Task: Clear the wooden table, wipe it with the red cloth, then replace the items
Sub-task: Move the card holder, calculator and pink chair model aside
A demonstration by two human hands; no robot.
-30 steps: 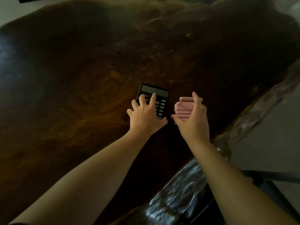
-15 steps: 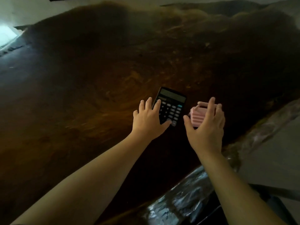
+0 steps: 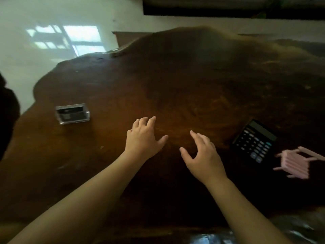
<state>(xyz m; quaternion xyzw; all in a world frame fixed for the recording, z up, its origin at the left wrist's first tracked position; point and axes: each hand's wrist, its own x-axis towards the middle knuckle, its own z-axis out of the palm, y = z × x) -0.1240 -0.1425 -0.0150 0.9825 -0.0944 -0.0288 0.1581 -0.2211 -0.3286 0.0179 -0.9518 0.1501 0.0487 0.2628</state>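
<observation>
- Neither hand grips anything: the left hand [image 3: 143, 138] hangs palm down over the wooden table [image 3: 184, 81] with its fingers loosely spread and empty, and the right hand [image 3: 202, 154] beside it is likewise empty, thumb and fingers splayed apart in a loose curl.
- Both hands sit over the middle of the near half of the table, near each other but not touching, with bare forearms running back to the lower edge of the view.
- Whether the fingertips touch the wood cannot be told.
- Well to the right of the hands, a black calculator [image 3: 255, 140] lies flat on the table, turned at an angle, its display end away from the person.
- Just beyond the calculator, nearer the table's right edge, a small pink slatted item [image 3: 296, 163] with thin legs lies tipped on its side on the wood.
- Well to the left of the hands, a clear plastic holder [image 3: 73, 113] with dark contents stands on the table.
- Table wood is dark reddish brown with swirling grain, brightest just ahead of the hands, and its far edge is wavy and irregular.
- Past the far edge lies a pale glossy floor [image 3: 35, 59] carrying a bright window reflection [image 3: 70, 39].
- Along the top of the view runs a dark furniture edge [image 3: 228, 11].
- At the table's near right corner, something shiny and crinkled [image 3: 299, 228] shows, too blurred to identify.
</observation>
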